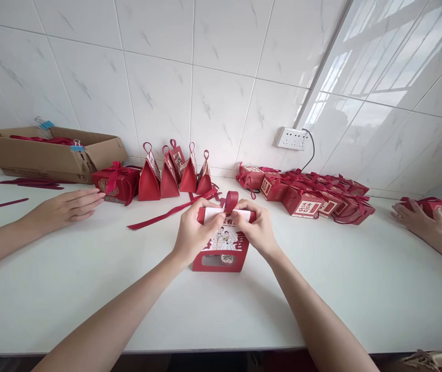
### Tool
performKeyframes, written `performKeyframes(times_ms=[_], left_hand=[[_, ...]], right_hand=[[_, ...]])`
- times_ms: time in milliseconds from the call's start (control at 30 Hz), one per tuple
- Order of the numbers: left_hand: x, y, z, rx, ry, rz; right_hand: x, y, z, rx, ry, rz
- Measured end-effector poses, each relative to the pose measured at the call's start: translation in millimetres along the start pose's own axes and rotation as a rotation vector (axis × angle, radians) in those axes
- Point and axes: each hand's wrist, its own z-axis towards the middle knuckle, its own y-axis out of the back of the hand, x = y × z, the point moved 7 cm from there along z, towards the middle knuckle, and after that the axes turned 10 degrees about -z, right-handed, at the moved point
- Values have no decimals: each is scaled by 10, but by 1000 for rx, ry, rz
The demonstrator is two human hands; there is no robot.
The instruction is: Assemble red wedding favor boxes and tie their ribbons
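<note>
A red gift box (224, 248) with a printed couple and a small window stands on the white table (89, 289) in front of me. My left hand (193, 232) and my right hand (257, 230) both pinch the box's top flaps, closed around a red ribbon loop (231, 200) that rises between them. A long tail of red ribbon (167, 213) trails left from the box across the table.
Several red pyramid boxes (170, 175) and a bowed red box (115, 182) stand at the back, next to a cardboard carton (46, 152). Finished red boxes (314, 199) pile at the right. Another person's hand (64, 209) rests left; another's hands (418, 217) hold a box at right.
</note>
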Motion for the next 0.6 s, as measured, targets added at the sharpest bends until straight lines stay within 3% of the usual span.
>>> performKeyframes(times_ms=[600], left_hand=[[35, -12, 5, -6, 47, -62]], right_hand=[[30, -4, 15, -6, 27, -31]])
